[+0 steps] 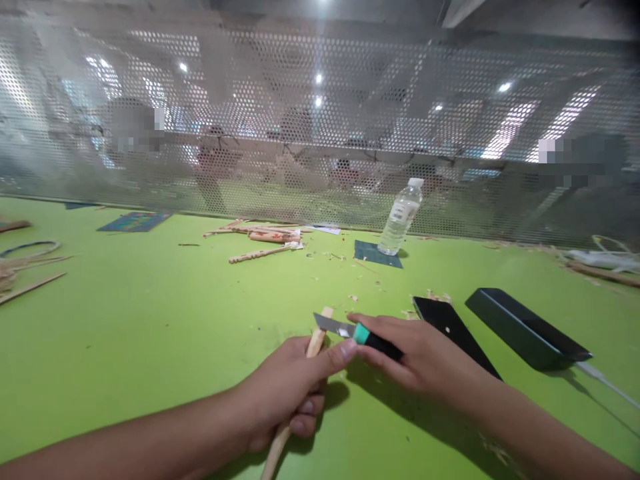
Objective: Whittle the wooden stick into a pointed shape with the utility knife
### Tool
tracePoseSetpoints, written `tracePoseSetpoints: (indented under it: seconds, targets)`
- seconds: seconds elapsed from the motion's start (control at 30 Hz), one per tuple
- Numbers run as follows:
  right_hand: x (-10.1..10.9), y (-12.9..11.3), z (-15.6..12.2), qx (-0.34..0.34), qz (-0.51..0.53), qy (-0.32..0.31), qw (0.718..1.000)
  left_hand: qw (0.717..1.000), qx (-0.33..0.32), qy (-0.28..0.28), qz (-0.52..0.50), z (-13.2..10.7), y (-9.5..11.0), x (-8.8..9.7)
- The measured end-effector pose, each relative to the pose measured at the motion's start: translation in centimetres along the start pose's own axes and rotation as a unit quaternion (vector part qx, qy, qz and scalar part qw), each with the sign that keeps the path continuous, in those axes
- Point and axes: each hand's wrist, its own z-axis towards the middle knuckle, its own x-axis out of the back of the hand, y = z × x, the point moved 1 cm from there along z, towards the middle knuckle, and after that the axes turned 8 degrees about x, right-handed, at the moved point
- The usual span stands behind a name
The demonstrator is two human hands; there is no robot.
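My left hand (pixel 293 383) is closed round a pale wooden stick (pixel 316 341), whose upper end sticks out above the fist and whose lower end runs down past the bottom edge of the view. In my right hand (pixel 415 347) is a utility knife (pixel 373 339) with a black handle and a teal collar. Its blade lies across the stick near the upper end. My left thumb reaches over to the knife just by the collar and seems to touch it. The palm side of the right hand is hidden.
On the green table (pixel 150 320), a black phone (pixel 453 333) and a dark box-shaped device (pixel 527 330) with a white cable lie to the right. A water bottle (pixel 400 220) stands on a dark sheet (pixel 367 252). Carved sticks (pixel 263 253) and shavings lie farther back, before a perforated metal screen (pixel 280 167).
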Motion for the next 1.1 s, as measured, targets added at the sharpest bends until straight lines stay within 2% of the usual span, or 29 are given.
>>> tracePoseSetpoints:
  seconds: [0.13,0.23,0.37,0.47,0.57,0.7,0.83,0.97,1.1]
  targets:
    - [0.0,-1.0,-0.1,0.033,0.041,-0.044,0.998,0.999,-0.01,0.0,0.046,0.0,-0.1,-0.2]
    - [-0.2,-1.4,-0.2,0.028,0.028,-0.048,0.998,0.997,-0.008,0.03,0.069,0.2,-0.1,-0.4]
    - [-0.8,-1.4,-0.2,-0.003,-0.024,-0.024,0.999,0.996,-0.009,0.079,0.043,0.4,0.0,-0.7]
    - [-1.0,-0.4,-0.1,-0.041,-0.056,0.006,0.998,0.997,-0.002,0.07,0.021,0.4,-0.1,-0.8]
    - [-0.3,1.3,0.1,-0.113,-0.103,0.07,0.986,0.998,0.014,0.053,0.022,0.4,-0.4,-0.4]
    - [0.4,2.1,0.3,-0.065,-0.087,0.057,0.992,1.0,0.004,0.012,-0.002,0.5,-0.5,0.2]
    - [0.2,1.1,0.1,-0.007,-0.042,0.028,0.999,0.999,0.001,-0.03,-0.013,0.4,-0.1,0.3]
    - [-0.1,-0.3,-0.1,0.038,0.017,-0.021,0.999,0.999,0.01,-0.039,0.005,0.2,0.2,0.0]
    - [-0.5,-1.2,-0.4,0.036,0.032,-0.044,0.998,0.999,0.008,-0.031,0.019,0.1,0.3,-0.1]
